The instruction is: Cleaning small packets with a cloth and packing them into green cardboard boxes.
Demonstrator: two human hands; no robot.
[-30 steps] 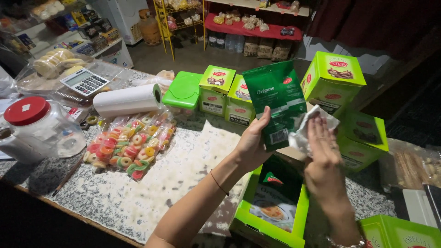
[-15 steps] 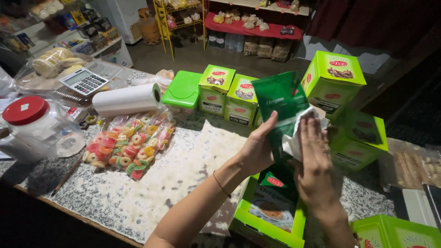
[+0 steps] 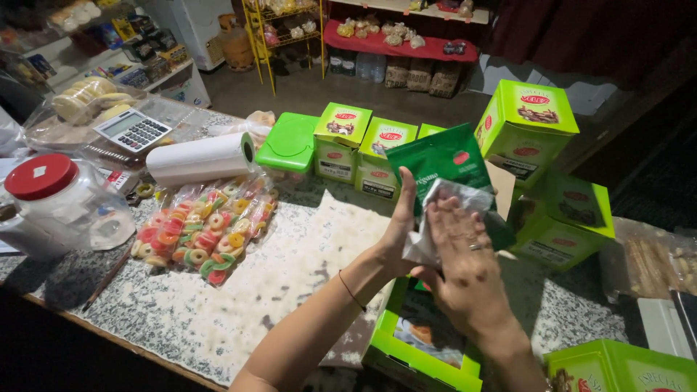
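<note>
The left hand (image 3: 398,236) holds a green pouch (image 3: 443,170) upright above the table (image 3: 174,319), its long axis vertical and slightly tilted, top edge toward the far shelves, printed face toward the camera. The left grip is clamped on the pouch's lower left edge, fingers behind, thumb side forward. The right hand (image 3: 465,265) lies flat, fingers together, pressing a crumpled white cloth (image 3: 439,218) against the pouch's lower front; its grip is closed on the cloth, palm against it.

Directly below the hands sits an open green box (image 3: 417,341) at the table's near edge. Behind the pouch stands a row of small green boxes (image 3: 363,149), and to the right bigger green boxes (image 3: 534,127) are stacked, close to the pouch's right edge. To the left the table offers open room: a pale patch of stone, then a bag of ring candies (image 3: 207,236), a white paper roll (image 3: 200,160), a red-lidded jar (image 3: 62,207) and a calculator (image 3: 133,131), all well apart from the hands.
</note>
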